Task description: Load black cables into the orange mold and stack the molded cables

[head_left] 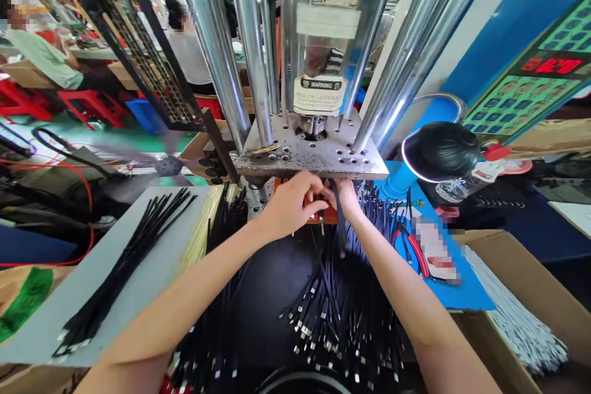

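Both of my hands are at the front edge of the press's metal plate (314,163). My left hand (293,203) has its fingers bent together over an orange fixture (330,217), and what they hold, if anything, is too small to name. Close beside it, my right hand (347,198) is closed around a black cable (340,221) that hangs down from it. Bundles of black cables with silver connectors (323,320) lie below and between my forearms. More black cables (226,228) lie beyond my left forearm.
A grey board (138,271) at left carries a black cable bundle (124,258). A fan (168,166) is behind it. At right are a black lamp (441,151), red-handled pliers (418,252) and a box of white cables (517,314). People sit in the background.
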{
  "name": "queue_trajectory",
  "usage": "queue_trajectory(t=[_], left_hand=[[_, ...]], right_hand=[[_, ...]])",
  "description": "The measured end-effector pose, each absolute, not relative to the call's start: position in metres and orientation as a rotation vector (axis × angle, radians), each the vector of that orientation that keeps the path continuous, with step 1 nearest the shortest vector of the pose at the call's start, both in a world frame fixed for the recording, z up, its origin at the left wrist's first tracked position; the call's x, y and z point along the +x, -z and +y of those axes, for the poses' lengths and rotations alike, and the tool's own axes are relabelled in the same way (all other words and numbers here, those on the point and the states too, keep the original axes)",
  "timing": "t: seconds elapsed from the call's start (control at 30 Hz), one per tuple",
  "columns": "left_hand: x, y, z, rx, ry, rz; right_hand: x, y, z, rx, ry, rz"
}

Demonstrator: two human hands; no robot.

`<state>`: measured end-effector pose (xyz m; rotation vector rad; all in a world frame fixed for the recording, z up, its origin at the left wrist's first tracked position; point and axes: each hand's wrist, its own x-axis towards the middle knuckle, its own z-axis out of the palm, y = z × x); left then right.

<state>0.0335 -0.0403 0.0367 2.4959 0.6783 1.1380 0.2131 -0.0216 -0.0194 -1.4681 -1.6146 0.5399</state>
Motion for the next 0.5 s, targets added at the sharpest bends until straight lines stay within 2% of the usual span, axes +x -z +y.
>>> queue_trajectory(t=[0.1, 0.2, 0.33, 0.5], left_hand=[[0.023, 0.003, -0.04, 2.784, -0.568, 0.716], [0.015, 0.019, -0.046, 2.93, -0.213, 0.613], [0.011, 0.011, -0.049, 2.932, -0.135, 0.607], [0.033, -0.001, -0.018, 2.813, -0.036, 0.873]], right_hand=[[0.214, 0.023, -0.014, -1.475, -0.614, -1.631], [0.216, 0.028, -0.018, -1.459, -0.629, -1.673], [0.218, 0.03, -0.021, -1.52, -0.51, -1.761], [0.214, 0.024, -0.007, -1.875, -0.217, -1.755]])
